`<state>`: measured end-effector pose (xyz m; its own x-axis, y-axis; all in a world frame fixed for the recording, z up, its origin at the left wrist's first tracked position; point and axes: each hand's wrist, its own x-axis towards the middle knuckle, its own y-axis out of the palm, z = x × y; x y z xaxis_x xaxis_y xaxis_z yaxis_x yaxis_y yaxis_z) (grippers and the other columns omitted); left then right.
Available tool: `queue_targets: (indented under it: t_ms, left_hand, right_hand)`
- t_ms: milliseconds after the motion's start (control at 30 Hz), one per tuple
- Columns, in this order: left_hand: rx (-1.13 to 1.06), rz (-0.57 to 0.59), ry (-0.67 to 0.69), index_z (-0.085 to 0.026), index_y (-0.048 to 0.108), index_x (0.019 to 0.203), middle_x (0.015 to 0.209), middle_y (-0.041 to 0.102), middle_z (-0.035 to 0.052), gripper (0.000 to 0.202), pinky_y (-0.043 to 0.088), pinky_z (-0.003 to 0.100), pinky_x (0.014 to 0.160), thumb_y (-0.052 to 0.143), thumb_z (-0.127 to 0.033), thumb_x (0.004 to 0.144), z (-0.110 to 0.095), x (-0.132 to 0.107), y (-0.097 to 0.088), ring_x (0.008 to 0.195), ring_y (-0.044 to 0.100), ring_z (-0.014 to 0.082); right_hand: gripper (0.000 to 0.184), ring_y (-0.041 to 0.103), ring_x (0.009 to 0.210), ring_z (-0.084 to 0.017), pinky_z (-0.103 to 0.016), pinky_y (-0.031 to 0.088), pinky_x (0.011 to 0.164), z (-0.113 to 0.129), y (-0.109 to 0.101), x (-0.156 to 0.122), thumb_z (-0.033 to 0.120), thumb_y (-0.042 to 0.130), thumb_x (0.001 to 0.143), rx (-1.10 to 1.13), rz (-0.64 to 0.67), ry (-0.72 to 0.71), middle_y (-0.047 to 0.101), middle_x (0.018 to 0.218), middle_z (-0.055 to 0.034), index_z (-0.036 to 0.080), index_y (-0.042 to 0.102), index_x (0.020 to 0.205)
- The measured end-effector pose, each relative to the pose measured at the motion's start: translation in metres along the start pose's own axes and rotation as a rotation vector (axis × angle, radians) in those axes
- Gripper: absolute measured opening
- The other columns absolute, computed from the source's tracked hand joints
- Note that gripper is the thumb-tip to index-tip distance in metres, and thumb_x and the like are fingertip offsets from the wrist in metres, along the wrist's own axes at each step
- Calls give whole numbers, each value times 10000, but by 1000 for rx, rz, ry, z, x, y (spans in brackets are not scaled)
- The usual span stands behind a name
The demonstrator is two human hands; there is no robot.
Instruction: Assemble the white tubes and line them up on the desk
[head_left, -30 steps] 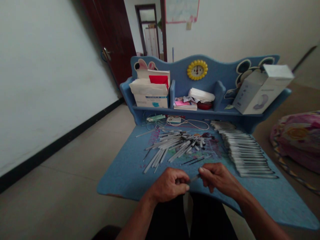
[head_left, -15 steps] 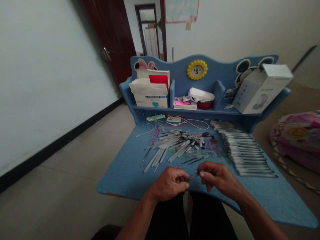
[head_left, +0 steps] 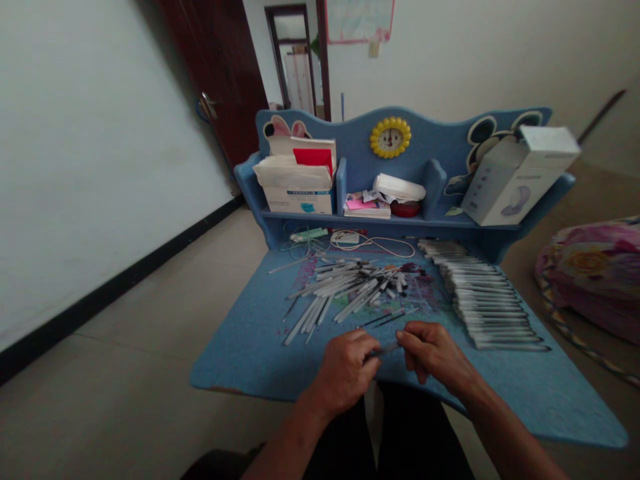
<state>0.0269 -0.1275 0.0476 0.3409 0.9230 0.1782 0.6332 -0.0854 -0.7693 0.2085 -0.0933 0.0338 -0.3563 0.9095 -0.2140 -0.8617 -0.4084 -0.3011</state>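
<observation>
My left hand (head_left: 350,367) and my right hand (head_left: 431,352) meet over the front edge of the blue desk (head_left: 240,357). Both are closed on one slim, translucent pen (head_left: 389,348), the left hand around one end and the right fingertips pinching the other. Just beyond them lie a few thin dark sticks (head_left: 384,319), like pen refills. A loose heap of white tubes (head_left: 320,301) with some dark pieces spreads over the middle of the desk. On the right, many similar pens (head_left: 493,303) lie side by side in a neat row, dark tips pointing right.
A blue shelf (head_left: 300,217) stands along the back, holding an open mask box (head_left: 295,190), papers (head_left: 367,207) and a tilted white box (head_left: 520,180). White cord (head_left: 393,245) and a green-white item (head_left: 309,235) lie below it. A pink floral bundle (head_left: 590,273) is at far right.
My left hand has turned, with its knuckles higher, and my right fingertips have shifted slightly along the pen. The view has moved a little; the heap and row look the same.
</observation>
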Motion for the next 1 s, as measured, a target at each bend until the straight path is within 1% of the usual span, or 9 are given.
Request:
queue_targets:
  t_ms: [300,400,533,633,733,800,867,933,1000]
  left_hand:
    - [94,8,-53,-172,602,668,674,554,11,109,375,240,612,538,-128,745,2,-1,-1,676,540,145]
    - [0,-16,-95,-173,607,653,661,558,1,99,365,230,592,556,-157,737,5,0,-7,658,534,135]
    - [-242,-142,-283,-174,624,661,628,569,-15,74,365,220,555,599,-230,702,15,3,-17,599,516,123]
    - [-505,-251,-432,-164,633,694,587,574,-24,122,380,216,544,624,-285,681,23,5,-22,560,518,120]
    - [-688,-344,-529,-154,628,683,506,541,-36,169,351,201,483,647,-321,664,26,6,-25,486,482,103]
    - [-767,-392,-553,-149,632,689,491,540,-35,178,335,192,458,664,-319,651,28,6,-27,465,471,94]
    - [-826,-425,-556,-143,636,684,505,554,-27,182,335,188,451,674,-316,643,28,6,-29,461,472,88]
    - [-858,-445,-556,-139,639,681,522,569,-19,183,339,185,450,676,-315,648,30,6,-30,461,472,83]
    - [-866,-461,-562,-137,638,676,529,575,-16,175,343,182,453,672,-308,658,31,6,-31,464,471,78]
  right_hand:
    - [404,441,275,-74,-169,300,306,2,7,1,473,464,817,58,-29,29,515,401,42,178,467,541]
    - [424,462,298,-79,-171,310,320,0,3,4,512,441,822,82,-64,20,527,426,34,173,487,572]
    - [350,468,316,-90,-185,339,334,-11,-8,16,484,481,794,10,-184,8,530,456,37,173,523,640]
    - [278,482,338,-107,-200,346,354,-17,-12,28,427,479,792,-139,-228,12,546,483,31,174,580,734]
    - [234,593,505,-147,-218,397,481,-13,-12,38,369,475,808,-455,-263,-46,627,579,-9,193,629,802]
    - [224,645,690,-182,-235,418,593,-6,-11,46,343,466,827,-722,-277,-41,683,708,-39,221,645,885]
    - [246,650,815,-209,-258,424,661,1,-9,55,326,448,845,-916,-277,23,703,826,-67,242,631,988]
    - [262,648,852,-229,-282,432,688,6,-7,65,307,439,852,-1009,-277,81,701,873,-98,230,619,1026]
    - [253,649,855,-246,-303,441,702,10,-4,75,289,444,847,-1039,-278,107,696,873,-130,194,628,992]
